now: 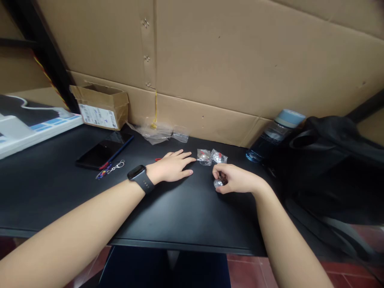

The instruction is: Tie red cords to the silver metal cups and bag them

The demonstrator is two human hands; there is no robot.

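My left hand (172, 167) lies flat on the black table (180, 216), fingers stretched out, a black watch (140, 178) on its wrist. A small red item (158, 159) peeks out behind it. My right hand (235, 179) is curled on the table, pinching a small shiny clear-wrapped object (218, 183). Just beyond my fingertips lie two small clear plastic packets (211, 156) with red bits inside.
A phone (103, 150) and a keyring (109, 169) lie at the left. A small cardboard box (100, 106) and empty clear bags (160, 132) sit by the cardboard wall. A blue water bottle (274, 134) and a black bag (327, 160) stand at the right.
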